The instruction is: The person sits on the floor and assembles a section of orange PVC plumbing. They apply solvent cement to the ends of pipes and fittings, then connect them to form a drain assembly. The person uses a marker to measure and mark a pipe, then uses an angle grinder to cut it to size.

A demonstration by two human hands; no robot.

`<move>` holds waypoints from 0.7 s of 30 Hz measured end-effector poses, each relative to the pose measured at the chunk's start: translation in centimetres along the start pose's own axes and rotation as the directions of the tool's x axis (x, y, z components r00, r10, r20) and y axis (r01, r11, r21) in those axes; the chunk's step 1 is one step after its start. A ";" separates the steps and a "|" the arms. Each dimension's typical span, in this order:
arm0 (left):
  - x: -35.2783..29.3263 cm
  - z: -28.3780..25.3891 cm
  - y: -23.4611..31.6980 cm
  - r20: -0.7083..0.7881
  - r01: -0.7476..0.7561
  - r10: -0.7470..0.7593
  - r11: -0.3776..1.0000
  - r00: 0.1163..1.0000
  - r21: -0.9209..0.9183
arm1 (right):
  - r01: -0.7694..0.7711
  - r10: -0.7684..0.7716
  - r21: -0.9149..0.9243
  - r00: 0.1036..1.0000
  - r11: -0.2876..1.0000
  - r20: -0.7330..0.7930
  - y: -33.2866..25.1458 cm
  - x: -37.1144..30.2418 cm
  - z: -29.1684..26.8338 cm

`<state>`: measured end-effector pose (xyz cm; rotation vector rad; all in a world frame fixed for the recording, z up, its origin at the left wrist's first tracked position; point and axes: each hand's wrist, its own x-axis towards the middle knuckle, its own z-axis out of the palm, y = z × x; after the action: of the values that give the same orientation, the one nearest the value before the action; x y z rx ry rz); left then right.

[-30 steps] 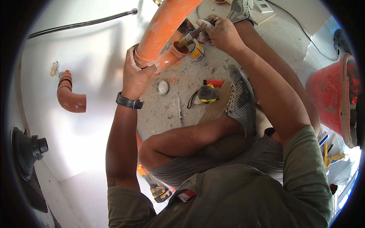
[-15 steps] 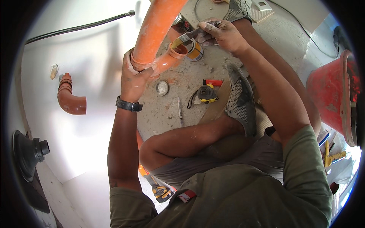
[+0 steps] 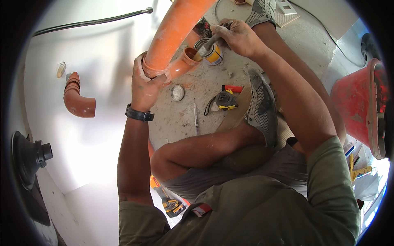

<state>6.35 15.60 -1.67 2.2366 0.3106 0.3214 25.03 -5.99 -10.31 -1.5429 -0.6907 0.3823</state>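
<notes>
An orange plastic pipe (image 3: 175, 33) slants down from the top edge into a branched orange pipe fitting (image 3: 177, 69). Around the fitting's lower end my left hand (image 3: 144, 88) is closed, with a watch on its wrist. My right hand (image 3: 236, 36) grips a paintbrush (image 3: 211, 42) by its handle. Its pale, wet-looking bristles are at the right rim of the fitting's side opening; whether they touch the inner wall I cannot tell. Just behind the brush stands an open yellow-and-white tin (image 3: 213, 56) on the dusty floor.
On the floor lie a round lid (image 3: 177, 93), a marker (image 3: 195, 115), a tape measure (image 3: 225, 100) and a red object (image 3: 232, 88). A red bucket (image 3: 355, 108) is at the right. From the white wall on the left protrude an orange elbow pipe (image 3: 80, 104) and a metal hose (image 3: 94, 21).
The brush has swung steeper, its bristles shifting from inside the side opening to its right rim. My right hand has turned and moved slightly left. My left hand keeps its hold.
</notes>
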 end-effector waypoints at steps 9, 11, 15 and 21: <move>-2.4 -0.9 -0.7 -0.117 0.052 -0.059 0.996 0.991 -0.068 | -0.134 0.214 0.242 0.914 0.961 -0.344 1.5 0.0 0.7; -3.9 -1.3 -0.7 -0.144 0.114 -0.124 0.991 0.982 -0.076 | -0.099 0.084 -0.030 0.939 0.995 -0.335 2.1 -0.4 1.6; -9.1 -2.3 -0.5 -0.227 0.161 -0.193 0.975 0.955 -0.154 | -0.070 -0.013 -0.290 0.962 0.955 -0.273 3.2 -1.0 3.8; -17.0 -5.8 -1.6 -0.370 0.117 0.043 0.910 0.928 0.399 | -0.162 0.133 -0.049 0.921 0.985 -0.365 4.0 -0.9 4.0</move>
<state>-11.69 15.11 -1.44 2.5741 0.6789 0.7220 22.65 -3.39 -14.76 -1.6892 -0.3044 0.1751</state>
